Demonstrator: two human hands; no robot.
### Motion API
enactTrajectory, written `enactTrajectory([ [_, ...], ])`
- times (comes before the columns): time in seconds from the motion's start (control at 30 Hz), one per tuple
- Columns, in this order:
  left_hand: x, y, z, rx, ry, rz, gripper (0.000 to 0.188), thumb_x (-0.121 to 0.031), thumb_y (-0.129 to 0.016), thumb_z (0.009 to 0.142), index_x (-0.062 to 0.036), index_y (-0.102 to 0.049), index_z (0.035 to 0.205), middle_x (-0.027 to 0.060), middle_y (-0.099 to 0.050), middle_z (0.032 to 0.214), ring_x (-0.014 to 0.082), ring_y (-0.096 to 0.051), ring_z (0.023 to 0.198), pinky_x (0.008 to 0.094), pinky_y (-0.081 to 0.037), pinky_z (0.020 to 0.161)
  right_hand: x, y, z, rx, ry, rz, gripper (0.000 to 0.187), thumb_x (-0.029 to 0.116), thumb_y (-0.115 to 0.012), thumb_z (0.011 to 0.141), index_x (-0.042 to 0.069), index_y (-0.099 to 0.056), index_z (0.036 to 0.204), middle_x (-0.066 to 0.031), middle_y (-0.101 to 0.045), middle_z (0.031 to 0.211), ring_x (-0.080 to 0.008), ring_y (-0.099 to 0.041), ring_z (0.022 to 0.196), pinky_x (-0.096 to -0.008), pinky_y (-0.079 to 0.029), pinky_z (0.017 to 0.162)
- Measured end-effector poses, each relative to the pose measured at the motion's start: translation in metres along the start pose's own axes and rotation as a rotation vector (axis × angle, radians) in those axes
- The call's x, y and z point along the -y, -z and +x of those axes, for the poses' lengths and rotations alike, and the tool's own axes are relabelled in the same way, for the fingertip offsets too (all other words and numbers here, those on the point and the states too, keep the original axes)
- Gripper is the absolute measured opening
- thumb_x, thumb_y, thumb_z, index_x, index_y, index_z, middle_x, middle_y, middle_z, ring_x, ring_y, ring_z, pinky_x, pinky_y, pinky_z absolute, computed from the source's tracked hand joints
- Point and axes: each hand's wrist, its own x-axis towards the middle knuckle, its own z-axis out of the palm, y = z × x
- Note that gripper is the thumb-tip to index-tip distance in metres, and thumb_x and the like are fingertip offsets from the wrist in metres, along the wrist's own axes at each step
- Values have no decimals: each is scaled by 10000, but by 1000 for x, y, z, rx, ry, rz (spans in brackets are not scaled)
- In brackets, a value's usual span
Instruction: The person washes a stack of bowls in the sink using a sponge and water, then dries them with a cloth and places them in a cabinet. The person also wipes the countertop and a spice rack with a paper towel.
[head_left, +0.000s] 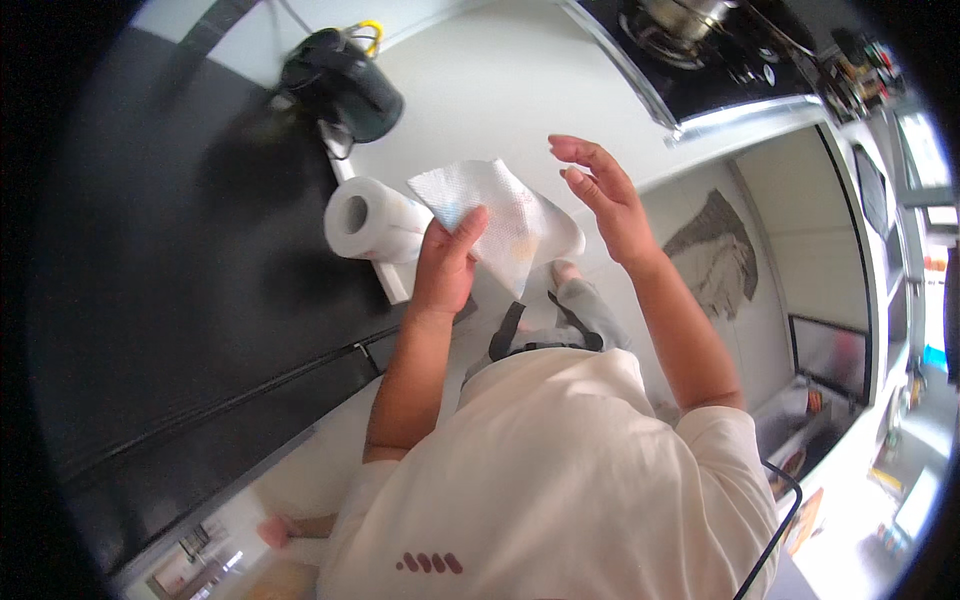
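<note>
In my left hand (449, 262) is a paper towel sheet (500, 205), white and textured with faint coloured patches; my thumb presses on its face. The sheet hangs loosely out to the right and down to a point. My right hand (605, 195) is lifted to the right of the sheet, apart from it, with fingers bent and parted and nothing in them. Just left of my left hand, a white paper towel roll (375, 220) lies on its side at the counter edge, its hollow end facing left.
A dark kettle-like appliance (345, 88) stands at the back left, beside the white counter (470, 85). A black stove (740, 90) with a metal pot (690, 15) is at the back right. Below lies a grey floor mat (715, 250). A dark glossy panel (200, 270) fills the left side.
</note>
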Motion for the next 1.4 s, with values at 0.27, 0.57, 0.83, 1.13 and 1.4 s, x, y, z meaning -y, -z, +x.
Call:
enactTrajectory([
  [0.27, 18, -26, -11, 193, 130, 107, 347, -219, -611, 969, -6, -571, 1240, 54, -632, 1168, 126, -575, 1075, 300, -436, 962, -34, 9, -76, 27, -513, 695, 805, 608, -587, 887, 19, -411, 1406, -198, -549, 1287, -257, -569, 1168, -404, -503, 950],
  [0.57, 39, -89, -7, 21, -65, 261, 395, -284, -555, 1000, 30, -540, 1239, 104, -635, 1174, 168, -615, 1048, 328, -488, 913, -13, 73, -79, -173, -248, 738, 335, 220, -671, 931, 16, -580, 1181, -102, -669, 1074, -176, -666, 941, -344, -561, 829],
  [0.83, 99, -220, 16, -59, -22, 246, 462, -350, -580, 966, 16, -555, 1246, 123, -629, 1191, 235, -608, 1074, 386, -472, 943, 16, 214, -127, -345, -171, 620, 291, 247, -672, 937, 33, -596, 1118, -46, -669, 973, -112, -639, 844, -288, -538, 753],
  [1.13, 169, -364, 44, 268, 262, 207, 464, -375, -548, 975, 2, -574, 1244, 106, -626, 1219, 237, -599, 1104, 383, -454, 972, 43, 343, -225, -701, -18, 679, 281, 279, -668, 940, 48, -610, 1088, -26, -660, 954, -94, -621, 828, -282, -528, 748],
  [1.4, 223, -456, 60, 487, 548, 211, 423, -387, -523, 990, -17, -605, 1178, 87, -652, 1158, 210, -613, 1069, 371, -471, 956, 39, 406, -302, -1054, 182, 651, 261, 293, -658, 944, 59, -626, 1057, -6, -648, 914, -76, -606, 780, -264, -522, 680],
])
